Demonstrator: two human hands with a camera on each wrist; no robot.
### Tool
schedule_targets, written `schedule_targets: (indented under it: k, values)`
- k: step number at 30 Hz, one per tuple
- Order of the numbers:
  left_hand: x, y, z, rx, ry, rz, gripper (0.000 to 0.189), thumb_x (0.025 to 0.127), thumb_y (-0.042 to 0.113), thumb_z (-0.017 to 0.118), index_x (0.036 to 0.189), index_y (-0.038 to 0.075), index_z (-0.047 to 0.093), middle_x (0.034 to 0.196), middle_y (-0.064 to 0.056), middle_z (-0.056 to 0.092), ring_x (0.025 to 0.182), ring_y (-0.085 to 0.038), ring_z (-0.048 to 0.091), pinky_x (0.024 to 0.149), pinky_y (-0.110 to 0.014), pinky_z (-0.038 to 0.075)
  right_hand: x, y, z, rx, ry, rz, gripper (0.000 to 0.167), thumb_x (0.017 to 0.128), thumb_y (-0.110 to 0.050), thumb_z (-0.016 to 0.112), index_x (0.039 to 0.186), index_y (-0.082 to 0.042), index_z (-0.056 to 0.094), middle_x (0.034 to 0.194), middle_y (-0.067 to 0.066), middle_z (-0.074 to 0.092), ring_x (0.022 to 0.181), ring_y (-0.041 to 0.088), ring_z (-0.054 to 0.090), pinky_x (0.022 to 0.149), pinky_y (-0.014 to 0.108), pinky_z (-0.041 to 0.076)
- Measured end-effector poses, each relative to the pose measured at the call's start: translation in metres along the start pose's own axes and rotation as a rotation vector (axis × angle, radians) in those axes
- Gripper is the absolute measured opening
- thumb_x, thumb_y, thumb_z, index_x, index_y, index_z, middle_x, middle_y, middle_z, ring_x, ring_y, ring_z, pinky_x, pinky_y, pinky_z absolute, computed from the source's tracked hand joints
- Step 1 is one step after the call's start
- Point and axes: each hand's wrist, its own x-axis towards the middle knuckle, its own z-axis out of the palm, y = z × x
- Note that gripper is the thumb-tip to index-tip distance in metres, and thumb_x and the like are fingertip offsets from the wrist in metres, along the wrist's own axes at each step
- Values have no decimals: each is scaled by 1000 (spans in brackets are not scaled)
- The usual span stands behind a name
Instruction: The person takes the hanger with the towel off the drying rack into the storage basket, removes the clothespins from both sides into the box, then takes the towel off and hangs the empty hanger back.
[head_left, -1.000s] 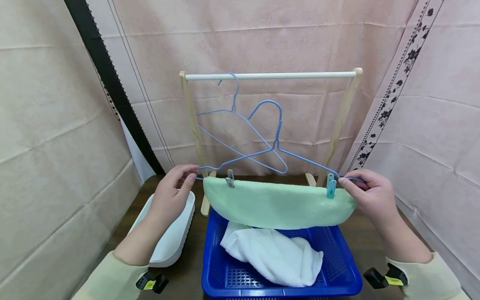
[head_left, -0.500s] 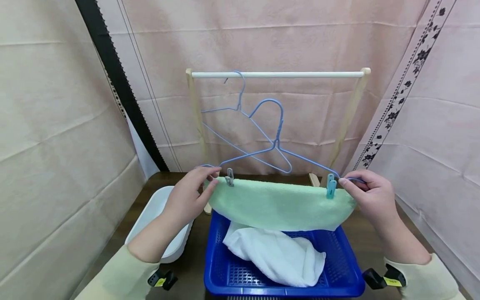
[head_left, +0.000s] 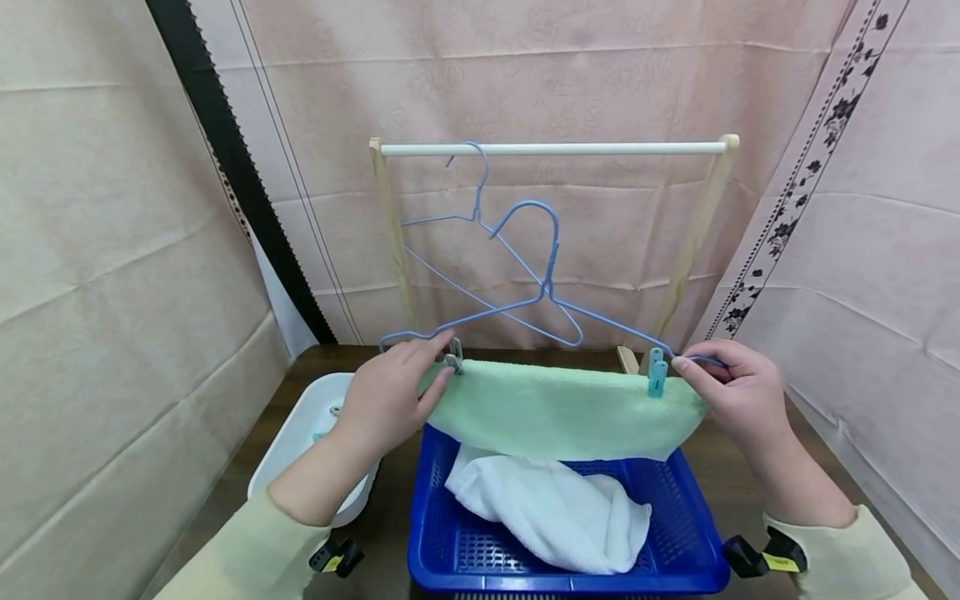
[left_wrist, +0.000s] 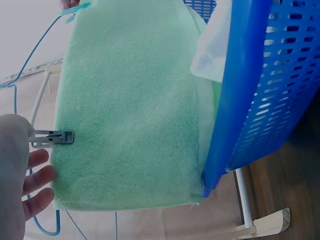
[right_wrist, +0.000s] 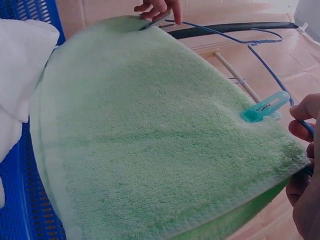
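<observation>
A light green towel (head_left: 562, 408) hangs folded over the lower bar of a blue wire hanger (head_left: 553, 250). Near its left end a grey clothespin (left_wrist: 59, 137) clips the top edge, and a turquoise clothespin (head_left: 657, 373) does so near the right end. My left hand (head_left: 390, 400) is at the grey clothespin, thumb and index finger pinching its handle end while the other fingers (left_wrist: 41, 180) hang loosely curled. With thumb and curled fingers my right hand (head_left: 738, 387) grips the hanger's right end. The towel hides the hanger's lower bar.
A blue basket (head_left: 566, 583) with a white cloth (head_left: 555, 512) stands below the towel. To the left is a white tray (head_left: 292, 425) with small clips inside. Behind, a rack with a white rod (head_left: 600, 150) bears another blue hanger (head_left: 438, 220).
My left hand has let go of the hanger's left end and moved right to the grey clothespin. My right hand stays on the hanger's right end.
</observation>
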Motion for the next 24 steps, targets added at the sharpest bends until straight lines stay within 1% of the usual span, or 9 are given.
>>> schedule_targets:
  k: [3,5,10,14,19,21,24]
  values:
    - [1,2,2,22,45,30,45,95,29,65,136,12,60,113,-6,71,97,-23,68,62,-36,55,-1,-1,0,-8,-3,2,13,79,16,71,81,3,70,68,-8,58,55,6,43,48,18,37]
    - [2,2,2,25,61,47,42,95,27,66,134,11,61,112,-6,72,96,-23,69,61,-36,55,-1,-1,0,-10,-2,-4,13,78,16,71,81,3,70,68,-8,57,55,6,42,47,19,36]
    - [2,2,3,11,59,61,38,94,24,68,130,12,64,109,-3,72,96,-21,69,61,-35,55,-1,-1,-1,-6,-3,-24,13,77,17,71,81,4,70,66,-9,56,53,6,40,46,20,34]
    - [1,2,2,-21,42,44,37,94,24,68,129,14,65,112,-2,71,100,-20,68,61,-32,55,-2,-2,-1,-14,0,-8,13,77,16,72,82,4,70,68,-10,59,54,5,43,48,17,37]
    - [-1,3,1,-75,35,15,35,92,24,71,126,15,67,121,-4,66,106,-20,65,61,-32,55,-3,-4,-3,-21,6,19,12,78,15,72,82,4,70,69,-9,60,56,6,45,49,17,39]
    - [-1,3,1,-102,20,-2,35,92,23,72,126,16,66,125,-3,65,111,-20,63,66,-33,56,-3,-4,-3,-19,6,20,12,78,16,72,82,4,70,69,-9,60,56,6,44,48,17,38]
    - [-1,4,0,-146,-30,-49,34,94,23,70,128,16,65,127,-2,64,116,-20,61,75,-36,57,-3,-4,-4,-16,5,16,13,78,16,72,82,4,70,69,-9,59,55,6,43,48,18,38]
